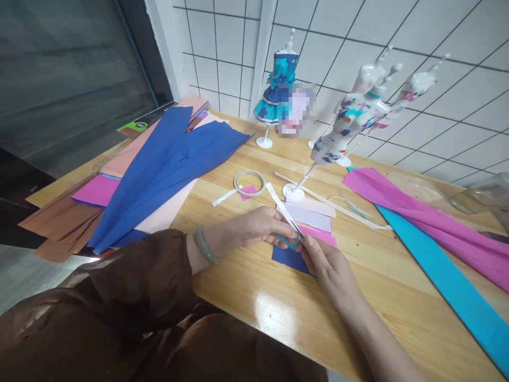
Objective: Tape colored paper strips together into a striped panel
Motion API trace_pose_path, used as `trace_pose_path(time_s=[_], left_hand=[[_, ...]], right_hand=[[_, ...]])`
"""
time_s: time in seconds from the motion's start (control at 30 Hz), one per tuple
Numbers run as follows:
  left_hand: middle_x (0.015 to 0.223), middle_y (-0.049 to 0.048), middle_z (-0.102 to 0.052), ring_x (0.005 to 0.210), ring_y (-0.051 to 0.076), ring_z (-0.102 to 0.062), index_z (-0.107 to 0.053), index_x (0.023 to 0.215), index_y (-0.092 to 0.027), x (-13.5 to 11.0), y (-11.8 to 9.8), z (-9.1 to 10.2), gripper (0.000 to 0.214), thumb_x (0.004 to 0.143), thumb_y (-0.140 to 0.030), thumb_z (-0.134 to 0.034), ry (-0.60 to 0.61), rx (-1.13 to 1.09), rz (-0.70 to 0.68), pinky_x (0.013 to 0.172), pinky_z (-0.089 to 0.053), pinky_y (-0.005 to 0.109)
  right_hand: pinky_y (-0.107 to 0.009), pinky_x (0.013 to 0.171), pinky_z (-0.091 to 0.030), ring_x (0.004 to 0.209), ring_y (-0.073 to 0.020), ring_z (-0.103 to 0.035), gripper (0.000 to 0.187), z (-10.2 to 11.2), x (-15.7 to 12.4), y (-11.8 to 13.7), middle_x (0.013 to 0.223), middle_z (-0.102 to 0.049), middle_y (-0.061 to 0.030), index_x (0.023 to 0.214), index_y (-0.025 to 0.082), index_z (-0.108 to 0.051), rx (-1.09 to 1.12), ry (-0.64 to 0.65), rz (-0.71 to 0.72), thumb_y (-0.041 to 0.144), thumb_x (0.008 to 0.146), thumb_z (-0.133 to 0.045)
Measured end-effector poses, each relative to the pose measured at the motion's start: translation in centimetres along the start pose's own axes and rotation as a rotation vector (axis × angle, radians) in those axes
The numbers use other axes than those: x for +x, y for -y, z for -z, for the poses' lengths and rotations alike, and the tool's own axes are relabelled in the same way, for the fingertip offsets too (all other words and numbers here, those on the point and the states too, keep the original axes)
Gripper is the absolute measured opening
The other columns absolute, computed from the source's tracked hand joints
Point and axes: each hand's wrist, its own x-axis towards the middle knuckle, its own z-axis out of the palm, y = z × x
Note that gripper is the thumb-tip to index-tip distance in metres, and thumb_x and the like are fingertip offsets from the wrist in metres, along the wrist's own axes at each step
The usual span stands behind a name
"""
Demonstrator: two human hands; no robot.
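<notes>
A narrow white strip [278, 201], which looks like tape or paper, slants up from between my hands. My left hand [258, 225], with a jade-coloured bangle [204, 245] at the wrist, has its fingers closed on the strip. The thumb and fingers of my right hand [328, 265] pinch its lower end. A thin dark line shows along the strip at the fingertips; I cannot tell what it is. Under my hands lie small paper pieces: lilac [310, 215], pink [324, 236] and dark blue [284, 257].
Beyond my hands lies a tape roll [249, 183] over a pink scrap. Blue crepe paper [159, 164] covers a stack at left. White mannequins [353, 124] and a blue-dressed one [282, 87] stand at the back. Pink [421, 217] and turquoise sheets [445, 281] lie at right.
</notes>
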Motion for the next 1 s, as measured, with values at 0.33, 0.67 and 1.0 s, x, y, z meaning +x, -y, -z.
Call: trace_pose_path(time_s=[0.33, 0.67, 1.0], left_hand=[[0.08, 0.0063, -0.067, 0.078, 0.013, -0.062, -0.069, 0.083, -0.011, 0.15, 0.19, 0.22, 0.018, 0.067, -0.019, -0.069, 0.013, 0.014, -0.012, 0.068, -0.047, 0.024], [0.08, 0.0054, -0.066, 0.072, 0.011, -0.06, -0.069, 0.08, -0.012, 0.19, 0.01, 0.23, 0.016, 0.066, -0.019, -0.069, 0.027, 0.019, -0.004, 0.064, -0.046, 0.022], [0.083, 0.007, -0.067, 0.077, 0.012, -0.06, -0.069, 0.082, -0.013, 0.42, 0.41, 0.65, 0.017, 0.066, -0.02, -0.068, 0.037, 0.061, -0.011, 0.065, -0.047, 0.023]], right_hand=[[-0.024, 0.046, -0.024, 0.051, -0.0108, -0.03, 0.047, -0.12, 0.01, 0.35, 0.056, -0.035, 0.0032, 0.07, 0.018, -0.053, -0.06, -0.038, -0.004, 0.058, 0.087, -0.037], [-0.024, 0.046, -0.022, 0.05, -0.0101, -0.028, 0.047, -0.17, 0.08, 0.34, 0.055, -0.032, 0.0037, 0.068, 0.018, -0.052, -0.056, -0.051, -0.016, 0.058, 0.086, -0.038], [-0.024, 0.046, -0.021, 0.051, -0.0101, -0.025, 0.045, -0.04, 0.02, 0.31, 0.055, -0.032, 0.0035, 0.068, 0.017, -0.054, -0.11, -0.07, -0.009, 0.056, 0.086, -0.04]])
